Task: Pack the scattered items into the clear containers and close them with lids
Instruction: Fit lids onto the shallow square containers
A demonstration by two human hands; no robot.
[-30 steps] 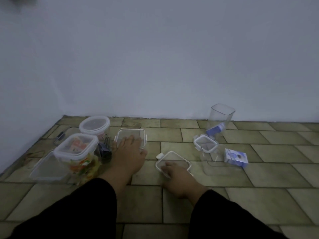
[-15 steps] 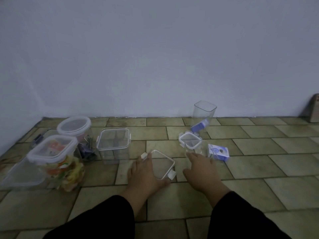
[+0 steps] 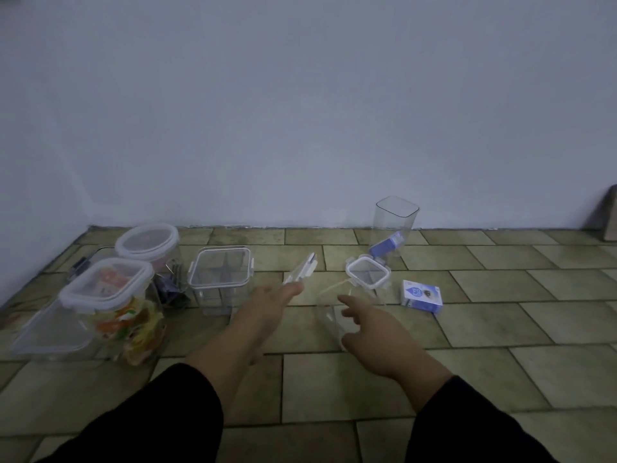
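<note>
**A:** Start with the containers. On the left, a square tub (image 3: pixel 110 295) full of colourful packets wears its lid, and behind it a round tub (image 3: pixel 148 243) is lidded too. Next along, a square container (image 3: pixel 220 279) has its lid on, with something dark inside that I can't make out.

**B:** So three look closed. What's left?

**A:** Plenty, I'd say. A tall open container (image 3: pixel 394 228) stands by the wall with a blue carton (image 3: pixel 387 250) low in it and no lid. A small white-rimmed lid (image 3: pixel 368 271) sits just in front of it. A blue-and-white box (image 3: pixel 421 295) lies loose on the tiles (image 3: pixel 500 329), right of that lid.

**B:** And the hands?

**A:** The left hand (image 3: pixel 267 305) is lifting a white-framed lid (image 3: pixel 300 270) by its near edge, tilted up on its side, fingertips (image 3: pixel 293 289) pinching the rim. How tightly, I can't tell; it's blurred.

**B:** The right?

**A:** The right hand (image 3: pixel 374 329) reaches forward, fingers loosely spread, the forefinger (image 3: pixel 347 300) pointing ahead. It's against a clear container (image 3: pixel 334 312) lying low on the floor, very hard to see. Whether it grips that or only touches it, I can't say.

**B:** Halfway, then?

**A:** Roughly my guess: the box, that container and the tall one remain.
</note>
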